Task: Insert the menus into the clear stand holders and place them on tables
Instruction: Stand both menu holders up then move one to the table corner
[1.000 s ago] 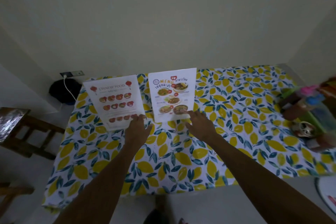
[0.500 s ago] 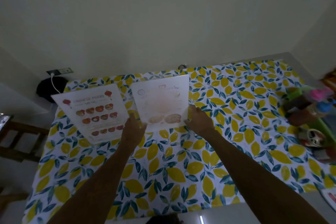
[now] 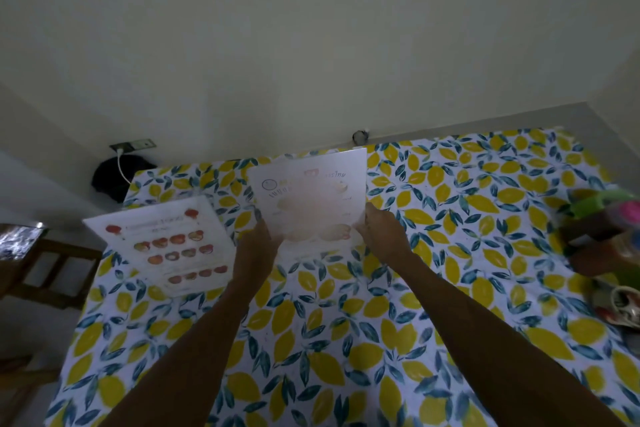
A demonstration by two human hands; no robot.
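Observation:
Two menus in clear stand holders are on the lemon-print tablecloth (image 3: 346, 340). The Thai food menu (image 3: 311, 198) in its holder is at the far middle, tilted back and washed out by glare. My left hand (image 3: 258, 239) grips its lower left edge and my right hand (image 3: 381, 232) grips its lower right edge. The Chinese food menu (image 3: 166, 246), with rows of red dishes, leans back to the left of my left hand, untouched.
A green basket (image 3: 602, 239) with bottles and jars stands at the table's right edge. A wooden chair (image 3: 45, 270) is left of the table. A wall socket (image 3: 133, 146) with a white cable and a dark bag (image 3: 110, 177) lie behind the far left corner.
The Thai menu stood upright with my hands at its base; now both hands hold its lower edges and it tips backward. My head has moved closer over the table.

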